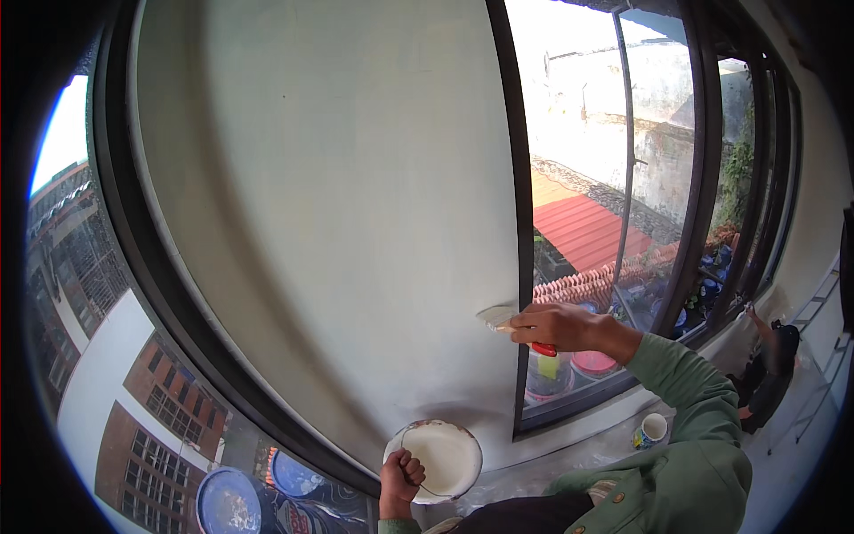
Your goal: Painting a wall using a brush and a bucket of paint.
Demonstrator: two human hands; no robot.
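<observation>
My right hand [559, 327] grips a flat paintbrush [497, 316] with a red-ended handle. Its bristles rest against or very close to the pale painted wall [360, 220], just left of the dark window frame [522, 374]. Lower down, my left hand [401, 475] is closed around the thin wire handle [427, 490] of a paint bucket [475, 460]. Off-white paint [444, 460] lies inside the bucket, and dried flakes mark its rim. The bucket hangs in front of the lower part of the wall.
To the right, an open glass window [657, 167] looks onto a red metal roof [587, 223]. A small paint can [650, 430] stands on plastic sheeting [567, 460]. Farther right, another person [767, 374] crouches near a ladder [820, 314]. Blue-lidded drums [230, 500] show through the left window.
</observation>
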